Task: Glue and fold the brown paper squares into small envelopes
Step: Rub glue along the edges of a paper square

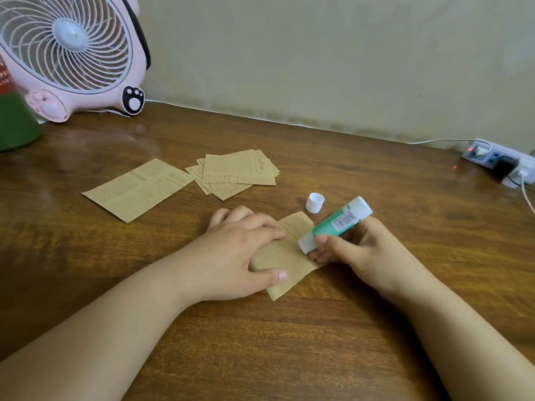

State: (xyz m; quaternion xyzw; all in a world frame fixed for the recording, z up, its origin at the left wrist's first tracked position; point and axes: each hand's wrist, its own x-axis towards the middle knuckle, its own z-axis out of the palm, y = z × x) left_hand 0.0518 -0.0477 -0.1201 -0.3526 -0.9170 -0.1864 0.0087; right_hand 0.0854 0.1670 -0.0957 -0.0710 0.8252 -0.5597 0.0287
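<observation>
A brown printed paper square lies on the wooden table in front of me, partly folded. My left hand rests flat on its left part, fingers spread and thumb along the near edge. My right hand grips a green-and-white glue stick, its tip down on the paper's right part. The stick's white cap stands just beyond the paper. A loose pile of several brown squares lies farther back, with a larger brown sheet to its left.
A pink desk fan stands at the back left beside a green container. A power strip with plugs and a white cable lies at the back right along the wall.
</observation>
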